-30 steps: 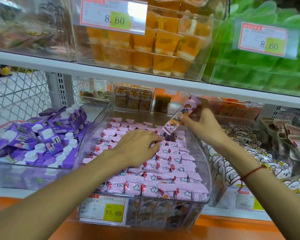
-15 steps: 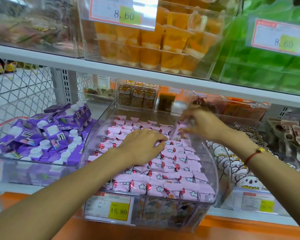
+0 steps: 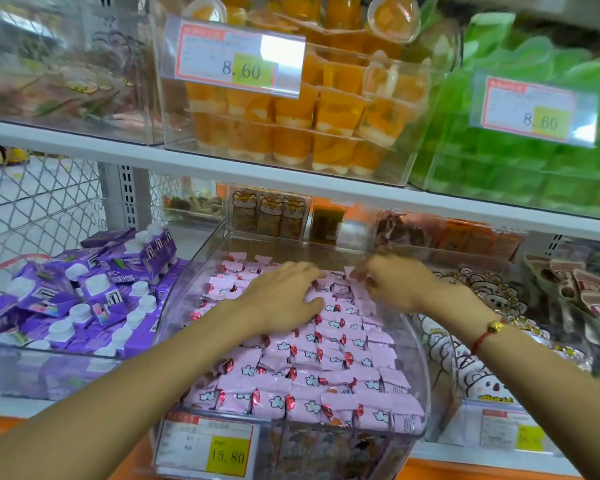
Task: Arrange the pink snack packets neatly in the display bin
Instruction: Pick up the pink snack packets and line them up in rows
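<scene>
The pink snack packets [image 3: 329, 362] lie in overlapping rows inside the clear display bin [image 3: 421, 344], filling it from the front wall at 6 o'clock back toward the rear, where a strip of bare floor shows at 12 o'clock. The left hand [image 3: 284, 299] lies palm down on the packets in the back half of the pile, fingers fairly straight and spread, pressing on the wrappers rather than closing round any of them. The right hand [image 3: 392, 285] is just beside it at 3 o'clock, at the rear right of the pile, its fingers bent down onto the packets; it is blurred, so whether it pinches one cannot be told. The two hands are close but not touching. A red cord bracelet [image 3: 485, 332] sits on the right wrist.

On the bin's front, at 7 o'clock, a price tag [image 3: 208, 452] reads 15.80. At 9 o'clock of the bin a neighbouring bin holds purple cartons [image 3: 94, 292] with white caps. At 12 o'clock, on the shelf above, stand orange jelly cups [image 3: 326, 133], with green packs [image 3: 520, 168] at 2 o'clock.
</scene>
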Tool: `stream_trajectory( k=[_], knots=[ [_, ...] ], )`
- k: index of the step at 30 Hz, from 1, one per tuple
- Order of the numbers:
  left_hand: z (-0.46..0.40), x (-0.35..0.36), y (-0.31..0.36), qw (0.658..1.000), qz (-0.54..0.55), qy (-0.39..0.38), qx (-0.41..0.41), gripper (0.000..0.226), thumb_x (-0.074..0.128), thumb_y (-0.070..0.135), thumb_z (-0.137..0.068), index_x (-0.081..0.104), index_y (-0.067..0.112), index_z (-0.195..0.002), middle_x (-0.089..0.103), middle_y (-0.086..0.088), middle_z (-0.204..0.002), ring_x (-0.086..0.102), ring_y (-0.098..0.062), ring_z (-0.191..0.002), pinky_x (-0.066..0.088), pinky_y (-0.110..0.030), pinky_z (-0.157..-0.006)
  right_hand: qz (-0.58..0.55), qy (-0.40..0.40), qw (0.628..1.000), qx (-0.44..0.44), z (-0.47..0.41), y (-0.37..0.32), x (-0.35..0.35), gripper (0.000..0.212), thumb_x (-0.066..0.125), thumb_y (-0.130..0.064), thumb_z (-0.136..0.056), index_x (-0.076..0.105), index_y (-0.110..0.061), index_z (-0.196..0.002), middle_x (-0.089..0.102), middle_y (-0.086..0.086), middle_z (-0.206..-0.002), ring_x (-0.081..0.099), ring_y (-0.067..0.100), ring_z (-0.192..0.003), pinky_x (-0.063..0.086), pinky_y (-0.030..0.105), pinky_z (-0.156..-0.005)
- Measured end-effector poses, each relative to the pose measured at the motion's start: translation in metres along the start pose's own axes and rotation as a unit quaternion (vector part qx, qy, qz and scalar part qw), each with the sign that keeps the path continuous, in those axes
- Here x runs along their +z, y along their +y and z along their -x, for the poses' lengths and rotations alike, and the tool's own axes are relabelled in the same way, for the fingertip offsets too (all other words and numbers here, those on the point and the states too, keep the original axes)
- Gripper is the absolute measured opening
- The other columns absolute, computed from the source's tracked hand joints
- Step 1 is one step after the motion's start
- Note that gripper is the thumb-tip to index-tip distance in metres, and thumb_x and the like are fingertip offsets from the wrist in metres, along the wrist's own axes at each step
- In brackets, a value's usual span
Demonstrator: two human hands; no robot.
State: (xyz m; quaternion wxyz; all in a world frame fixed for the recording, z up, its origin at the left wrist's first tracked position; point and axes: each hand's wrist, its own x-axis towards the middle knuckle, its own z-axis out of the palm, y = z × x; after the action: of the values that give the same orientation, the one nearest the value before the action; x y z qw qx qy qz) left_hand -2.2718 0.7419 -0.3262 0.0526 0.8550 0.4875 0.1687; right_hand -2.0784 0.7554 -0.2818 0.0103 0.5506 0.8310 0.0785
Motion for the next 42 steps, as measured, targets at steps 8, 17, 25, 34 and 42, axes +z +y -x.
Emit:
stream_trajectory(
  k=[8, 17, 25, 34, 42],
  knots=[
    [-0.016, 0.006, -0.003, 0.995, -0.049, -0.084, 0.023, 0.043, 0.028, 0.037, -0.101, 0.047, 0.023, -0.137, 0.042, 0.001, -0.146, 0.039, -0.022, -0.13, 0.035, -0.035, -0.102, -0.039, -0.098, 0.994, -0.024, -0.017, 0.008, -0.009, 0.031, 0.046, -0.015, -0.094, 0.063, -0.02, -0.12, 0.061, 0.0, -0.126, 0.057, 0.016, -0.105, 0.043, 0.027, -0.093],
    [-0.015, 0.008, -0.003, 0.995, -0.068, -0.063, 0.048, 0.044, 0.023, 0.035, -0.102, 0.03, 0.037, -0.146, 0.041, 0.003, -0.144, 0.039, -0.02, -0.128, 0.036, -0.033, -0.094, -0.013, -0.039, 0.999, -0.002, -0.044, -0.001, 0.008, 0.023, 0.061, -0.031, -0.089, 0.067, -0.022, -0.109, 0.066, -0.002, -0.108, 0.057, 0.011, -0.086, 0.041, 0.02, -0.072],
    [-0.016, 0.005, -0.001, 0.992, -0.07, -0.097, 0.044, 0.043, 0.021, 0.034, -0.103, 0.034, 0.035, -0.144, 0.036, 0.001, -0.148, 0.036, -0.022, -0.131, 0.032, -0.034, -0.098, -0.078, 0.027, 0.996, -0.017, -0.039, 0.005, 0.009, 0.017, 0.056, -0.027, -0.093, 0.069, -0.018, -0.099, 0.068, -0.001, -0.104, 0.06, 0.013, -0.086, 0.042, 0.022, -0.073],
    [-0.013, 0.002, 0.001, 0.991, -0.073, -0.104, 0.037, 0.043, 0.02, 0.035, -0.103, 0.033, 0.038, -0.144, 0.036, 0.0, -0.15, 0.034, -0.023, -0.132, 0.029, -0.036, -0.1, -0.137, 0.128, 0.981, -0.04, -0.033, 0.005, 0.005, 0.013, 0.038, -0.021, -0.1, 0.05, -0.014, -0.103, 0.061, 0.008, -0.091, 0.058, 0.026, -0.073, 0.044, 0.03, -0.058],
    [-0.021, -0.012, 0.008, 0.976, 0.189, 0.051, -0.094, 0.05, 0.059, 0.051, -0.087, 0.048, 0.02, -0.126, 0.061, 0.006, -0.113, 0.062, -0.016, -0.099, 0.051, -0.033, -0.085, -0.419, 0.416, 0.796, 0.13, -0.014, -0.001, 0.002, 0.018, 0.044, -0.018, -0.099, 0.058, -0.01, -0.091, 0.06, 0.002, -0.076, 0.061, 0.019, -0.066, 0.05, 0.02, -0.062]
  ],
)
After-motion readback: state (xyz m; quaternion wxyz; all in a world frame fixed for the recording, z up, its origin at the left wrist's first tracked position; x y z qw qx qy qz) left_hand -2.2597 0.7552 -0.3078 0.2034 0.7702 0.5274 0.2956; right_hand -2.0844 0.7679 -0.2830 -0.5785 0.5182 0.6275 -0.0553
